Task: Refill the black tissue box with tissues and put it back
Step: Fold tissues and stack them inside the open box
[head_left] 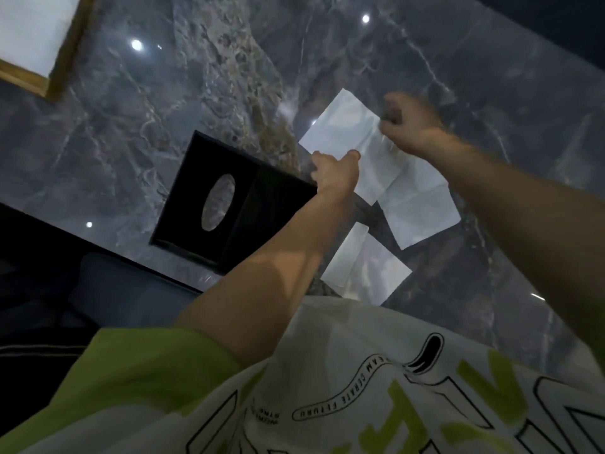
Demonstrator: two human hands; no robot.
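Observation:
The black tissue box (183,204) lies upside down on the grey marble table (163,93), so I see its inside and the oval slot in its top face. To its right lie white tissues. My left hand (334,172) pinches the near edge of the top tissue (340,126). My right hand (409,122) grips the same tissue at its right edge. A second unfolded tissue (422,211) lies partly under it, and a third folded tissue (363,267) sits closer to me.
A wood-framed white panel (36,44) lies at the far left corner. The table's near edge (98,250) runs diagonally at the left, with a dark seat below it. My white and green shirt fills the bottom of the view.

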